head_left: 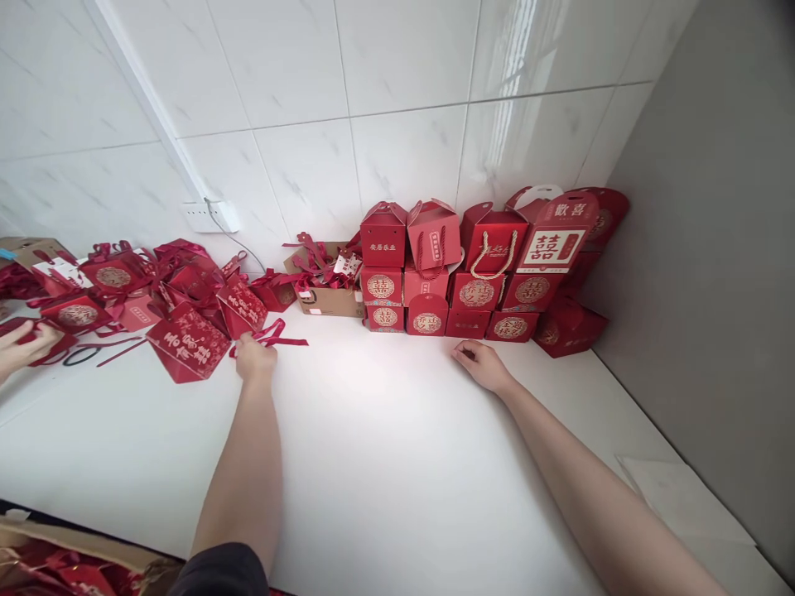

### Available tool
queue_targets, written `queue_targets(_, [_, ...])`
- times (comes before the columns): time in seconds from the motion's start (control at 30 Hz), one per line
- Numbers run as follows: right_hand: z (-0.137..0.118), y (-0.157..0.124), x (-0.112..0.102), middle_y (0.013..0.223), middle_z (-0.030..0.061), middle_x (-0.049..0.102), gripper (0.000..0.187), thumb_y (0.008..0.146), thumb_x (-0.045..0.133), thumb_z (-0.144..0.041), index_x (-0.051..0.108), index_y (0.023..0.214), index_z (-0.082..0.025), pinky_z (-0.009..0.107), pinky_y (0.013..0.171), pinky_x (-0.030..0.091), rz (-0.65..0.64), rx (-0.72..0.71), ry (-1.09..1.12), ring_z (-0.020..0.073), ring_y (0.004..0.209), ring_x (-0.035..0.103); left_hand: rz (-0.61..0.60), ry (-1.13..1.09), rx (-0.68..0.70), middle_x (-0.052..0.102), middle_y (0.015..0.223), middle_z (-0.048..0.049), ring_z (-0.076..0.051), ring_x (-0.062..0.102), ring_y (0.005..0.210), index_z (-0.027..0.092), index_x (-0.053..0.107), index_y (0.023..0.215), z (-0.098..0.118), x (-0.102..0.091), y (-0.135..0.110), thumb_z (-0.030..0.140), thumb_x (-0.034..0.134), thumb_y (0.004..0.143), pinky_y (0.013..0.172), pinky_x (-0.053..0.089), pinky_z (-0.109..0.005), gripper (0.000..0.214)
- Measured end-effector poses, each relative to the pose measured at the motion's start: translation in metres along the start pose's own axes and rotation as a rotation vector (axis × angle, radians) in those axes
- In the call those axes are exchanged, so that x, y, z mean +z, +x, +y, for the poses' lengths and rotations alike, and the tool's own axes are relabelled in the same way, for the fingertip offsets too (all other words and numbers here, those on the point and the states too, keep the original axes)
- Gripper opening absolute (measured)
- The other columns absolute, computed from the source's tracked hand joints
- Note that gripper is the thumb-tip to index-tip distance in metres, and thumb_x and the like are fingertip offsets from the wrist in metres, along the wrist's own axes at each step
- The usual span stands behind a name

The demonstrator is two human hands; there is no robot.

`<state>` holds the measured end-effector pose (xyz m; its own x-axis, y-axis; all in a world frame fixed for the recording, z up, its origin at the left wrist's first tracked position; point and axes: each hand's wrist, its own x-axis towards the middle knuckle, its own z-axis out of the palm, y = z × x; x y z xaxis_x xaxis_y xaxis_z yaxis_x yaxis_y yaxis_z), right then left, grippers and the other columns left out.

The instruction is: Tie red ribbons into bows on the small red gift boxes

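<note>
My left hand [256,359] is closed at the lower edge of a small red gift box [243,308] with pale lettering. A dark red ribbon [282,339] trails to the right from beside that hand. Just left of it, a larger red gift box [191,343] with similar lettering lies tilted on the table. My right hand [483,366] rests on the white table [373,447], its fingers curled and nothing visible in them. Directly behind it stand stacked red gift boxes [467,324] with gold round emblems, several topped by rope handles.
Ribboned red boxes [118,269] crowd the left side, where another person's hand [28,346] touches one. A cardboard box [329,301] of ribboned pieces stands by the wall. A carton [93,536] of red items sits lower left. A grey panel [708,248] borders the right.
</note>
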<state>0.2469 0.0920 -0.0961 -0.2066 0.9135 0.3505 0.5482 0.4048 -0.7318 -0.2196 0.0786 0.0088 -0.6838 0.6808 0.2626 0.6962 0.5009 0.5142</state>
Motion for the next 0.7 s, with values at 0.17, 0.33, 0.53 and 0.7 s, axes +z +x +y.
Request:
queue_targets(0.17, [-0.002,0.002,0.001,0.078,0.0042,0.067,0.031,0.088,0.049,-0.046,0.062,0.074,-0.021,0.031,0.067,0.044,0.023,-0.020,-0.005,0.0194,0.068,0.058,-0.177,-0.024,0.024,0.064,0.110,-0.0224,-0.033,0.060,0.112,0.007,0.059,0.107,0.007,0.014,-0.007,0.022,0.060,0.082,0.087,0.049,-0.042,0.029])
queue_targets(0.33, [-0.014,0.005,0.001,0.074,0.0035,0.067,0.031,0.087,0.052,-0.046,0.063,0.072,-0.021,0.030,0.065,0.046,0.098,-0.030,-0.011,0.0185,0.065,0.059,-0.693,-0.079,0.122,0.070,0.073,-0.0120,-0.021,0.067,0.066,0.008,0.067,0.094,0.061,0.014,-0.028,0.039,0.070,0.077,0.061,0.052,-0.030,0.035])
queue_targets(0.53, [-0.024,0.021,-0.072,0.092,0.0087,0.068,0.043,0.095,0.034,-0.053,0.060,0.095,-0.019,0.033,0.078,0.048,0.514,0.068,-0.112,0.0226,0.085,0.062,-1.683,-0.348,0.461,0.073,0.072,-0.0085,-0.015,0.067,0.059,0.015,0.067,0.117,0.124,0.033,-0.110,0.056,0.067,0.080,0.055,0.050,-0.023,0.055])
queue_targets(0.7, [-0.001,0.026,-0.161,0.112,0.0172,0.059,0.038,0.091,0.041,-0.049,0.057,0.104,-0.018,0.048,0.097,0.039,0.698,0.256,-0.322,0.0319,0.107,0.055,-1.801,-0.457,0.323,0.071,0.067,-0.0047,-0.011,0.063,0.052,0.018,0.064,0.124,0.121,0.064,-0.141,0.051,0.066,0.084,0.050,0.047,-0.019,0.053])
